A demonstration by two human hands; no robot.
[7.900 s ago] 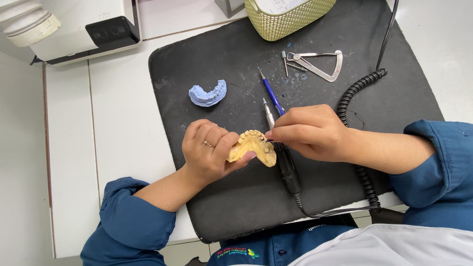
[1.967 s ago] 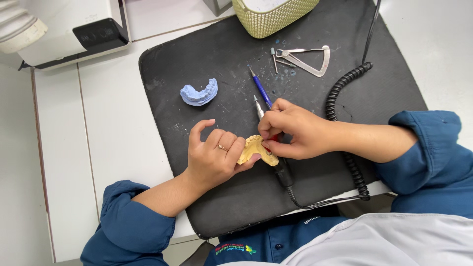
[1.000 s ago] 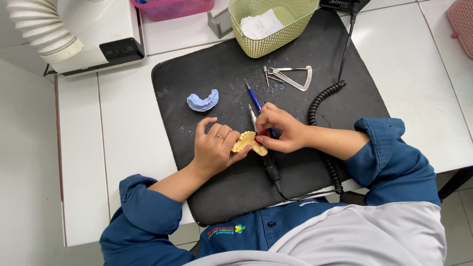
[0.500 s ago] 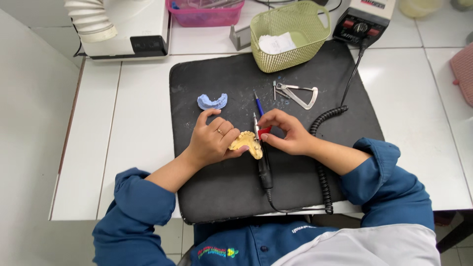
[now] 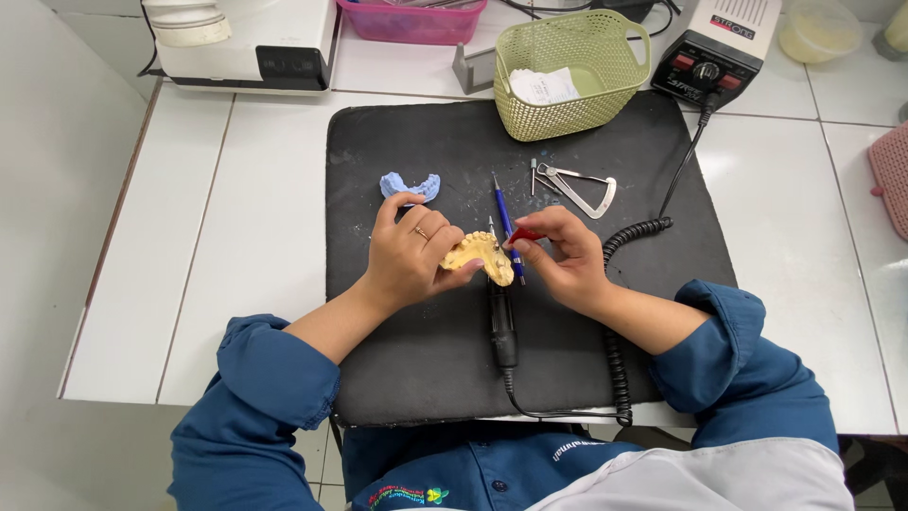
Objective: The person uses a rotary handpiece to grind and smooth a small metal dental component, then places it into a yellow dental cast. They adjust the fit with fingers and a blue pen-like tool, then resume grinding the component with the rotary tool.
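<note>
Head view shows my two hands over the middle of one black mat (image 5: 662,331). My left hand (image 5: 409,254) is closed around one yellow tooth cast (image 5: 482,255); my right hand (image 5: 560,255) pinches one small red-handled tool (image 5: 523,236) against it. One black handpiece (image 5: 501,322) lies just below the cast, one blue pen (image 5: 500,203) above it. One blue cast (image 5: 410,185) sits near the mat's top left corner, one metal caliper (image 5: 577,186) and one green basket (image 5: 567,71) toward the top edge.

both forearms angle inward, left hand (image 5: 411,251) and right hand (image 5: 558,255) curled, fingertips nearly meeting.
</note>
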